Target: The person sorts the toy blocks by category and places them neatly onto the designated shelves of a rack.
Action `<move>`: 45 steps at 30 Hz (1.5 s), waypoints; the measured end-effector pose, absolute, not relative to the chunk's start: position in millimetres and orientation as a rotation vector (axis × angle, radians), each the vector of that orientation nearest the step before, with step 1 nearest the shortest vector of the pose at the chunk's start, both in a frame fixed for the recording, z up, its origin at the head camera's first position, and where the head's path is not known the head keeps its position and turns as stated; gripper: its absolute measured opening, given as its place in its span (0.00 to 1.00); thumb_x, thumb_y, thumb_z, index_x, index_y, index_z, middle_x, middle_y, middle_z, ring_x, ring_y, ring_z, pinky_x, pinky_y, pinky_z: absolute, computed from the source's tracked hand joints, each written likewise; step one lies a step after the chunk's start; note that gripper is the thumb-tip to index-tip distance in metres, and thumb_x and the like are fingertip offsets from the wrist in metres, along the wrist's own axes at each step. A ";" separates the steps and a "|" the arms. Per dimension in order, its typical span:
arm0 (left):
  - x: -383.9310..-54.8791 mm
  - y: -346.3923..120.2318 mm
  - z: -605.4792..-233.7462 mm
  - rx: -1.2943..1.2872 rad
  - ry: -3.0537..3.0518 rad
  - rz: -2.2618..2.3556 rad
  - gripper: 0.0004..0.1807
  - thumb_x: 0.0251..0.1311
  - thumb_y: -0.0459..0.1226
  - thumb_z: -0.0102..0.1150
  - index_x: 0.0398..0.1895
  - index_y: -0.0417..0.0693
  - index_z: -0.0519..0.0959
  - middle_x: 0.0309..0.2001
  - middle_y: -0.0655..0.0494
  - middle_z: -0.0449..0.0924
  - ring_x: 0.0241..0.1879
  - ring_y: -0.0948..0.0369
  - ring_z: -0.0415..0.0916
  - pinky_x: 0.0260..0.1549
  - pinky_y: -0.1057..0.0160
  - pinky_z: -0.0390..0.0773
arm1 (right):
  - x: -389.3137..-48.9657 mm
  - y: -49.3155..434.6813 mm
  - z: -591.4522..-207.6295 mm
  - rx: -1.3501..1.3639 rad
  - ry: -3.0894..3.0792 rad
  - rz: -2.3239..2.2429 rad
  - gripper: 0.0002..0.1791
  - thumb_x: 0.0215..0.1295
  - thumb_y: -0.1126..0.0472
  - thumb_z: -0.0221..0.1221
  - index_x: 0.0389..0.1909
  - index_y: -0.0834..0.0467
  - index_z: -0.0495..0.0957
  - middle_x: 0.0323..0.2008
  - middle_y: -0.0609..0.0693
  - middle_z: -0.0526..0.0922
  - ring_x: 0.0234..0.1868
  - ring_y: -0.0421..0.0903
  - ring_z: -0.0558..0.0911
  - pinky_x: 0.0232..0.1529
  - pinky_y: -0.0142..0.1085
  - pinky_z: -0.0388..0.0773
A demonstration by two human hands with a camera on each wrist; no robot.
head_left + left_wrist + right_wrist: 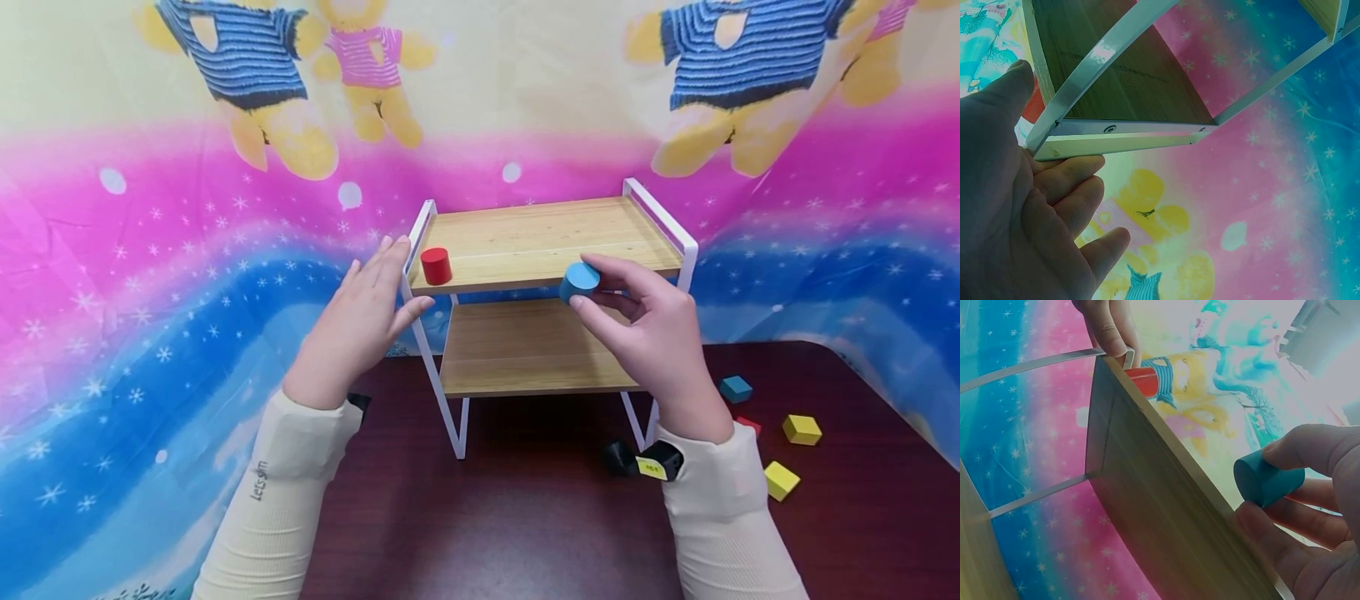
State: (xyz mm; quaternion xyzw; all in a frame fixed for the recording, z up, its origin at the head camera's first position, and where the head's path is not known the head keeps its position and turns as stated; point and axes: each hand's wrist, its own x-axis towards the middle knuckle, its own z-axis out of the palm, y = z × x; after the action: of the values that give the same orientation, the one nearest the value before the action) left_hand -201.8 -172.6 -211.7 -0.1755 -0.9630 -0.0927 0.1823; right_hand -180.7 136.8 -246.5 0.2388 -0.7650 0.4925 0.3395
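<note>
My right hand pinches a blue cylinder block between thumb and fingers, just in front of the upper board's front edge. In the right wrist view the blue cylinder is tilted and apart from the board. A red cylinder block stands upright at the left front corner of the two-tier wooden shelf. Beside that corner is my left hand, fingers extended along the shelf's white left end frame. The left wrist view shows the left fingers at the end rail, with the red cylinder mostly hidden.
On the dark table, right of the shelf, lie a blue block, two yellow blocks and a red block partly hidden by the right forearm. The lower board sits beneath. A patterned cloth hangs behind.
</note>
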 end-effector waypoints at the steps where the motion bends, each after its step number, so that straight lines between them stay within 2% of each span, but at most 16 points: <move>1: -201.9 -172.7 -211.8 -0.495 -2.717 -0.260 0.47 0.69 0.52 0.60 0.82 0.45 0.48 0.80 0.43 0.52 0.80 0.49 0.43 0.76 0.41 0.44 | -181.4 136.0 -246.0 0.628 -1.989 1.286 0.27 0.60 0.69 0.71 0.61 0.59 0.81 0.54 0.53 0.85 0.48 0.32 0.83 0.52 0.23 0.78; 7: -202.0 -172.7 -212.0 -0.492 -2.723 -0.263 0.48 0.69 0.52 0.60 0.82 0.45 0.47 0.80 0.43 0.51 0.80 0.49 0.43 0.76 0.42 0.44 | -184.4 131.9 -242.3 0.649 -1.985 1.296 0.26 0.59 0.69 0.71 0.61 0.60 0.81 0.54 0.53 0.85 0.48 0.33 0.83 0.52 0.25 0.78; 14: -202.4 -173.3 -212.0 -0.498 -2.716 -0.267 0.48 0.69 0.52 0.60 0.82 0.45 0.48 0.80 0.44 0.51 0.80 0.49 0.43 0.76 0.41 0.45 | -186.8 128.3 -239.5 0.644 -1.991 1.291 0.26 0.60 0.68 0.72 0.60 0.59 0.82 0.53 0.53 0.86 0.49 0.42 0.85 0.52 0.25 0.79; 19: -202.8 -172.7 -211.4 -0.496 -2.717 -0.261 0.48 0.69 0.52 0.60 0.82 0.46 0.47 0.80 0.44 0.51 0.80 0.49 0.44 0.76 0.41 0.45 | -190.1 125.7 -238.2 0.647 -2.006 1.316 0.25 0.61 0.67 0.71 0.61 0.59 0.81 0.53 0.52 0.86 0.49 0.45 0.86 0.52 0.26 0.79; 27: -201.4 -171.7 -210.5 -0.491 -2.728 -0.260 0.48 0.69 0.52 0.60 0.82 0.45 0.47 0.80 0.43 0.51 0.80 0.49 0.43 0.76 0.41 0.45 | -193.5 121.3 -233.0 0.680 -2.006 1.282 0.25 0.61 0.65 0.71 0.61 0.59 0.81 0.53 0.52 0.86 0.49 0.45 0.86 0.52 0.25 0.79; 40: -201.2 -171.8 -210.6 -0.496 -2.729 -0.266 0.47 0.70 0.53 0.59 0.82 0.45 0.47 0.80 0.44 0.50 0.80 0.49 0.42 0.76 0.41 0.44 | -199.2 110.9 -222.2 0.699 -2.044 1.242 0.27 0.62 0.62 0.72 0.62 0.59 0.80 0.53 0.52 0.85 0.50 0.45 0.85 0.52 0.34 0.82; 45: -200.9 -171.7 -210.7 -0.493 -2.729 -0.267 0.47 0.70 0.53 0.59 0.82 0.45 0.47 0.80 0.44 0.50 0.80 0.49 0.43 0.76 0.41 0.44 | -202.0 105.8 -217.7 0.724 -2.057 1.239 0.27 0.62 0.62 0.71 0.62 0.60 0.80 0.52 0.53 0.86 0.49 0.45 0.86 0.51 0.34 0.82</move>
State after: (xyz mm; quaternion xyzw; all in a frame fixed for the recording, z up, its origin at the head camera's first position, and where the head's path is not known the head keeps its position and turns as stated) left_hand -200.9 -171.7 -210.7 -0.1742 -0.9641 -0.0942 0.1770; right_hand -202.0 105.8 -217.7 0.2744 -0.7794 0.4695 0.3112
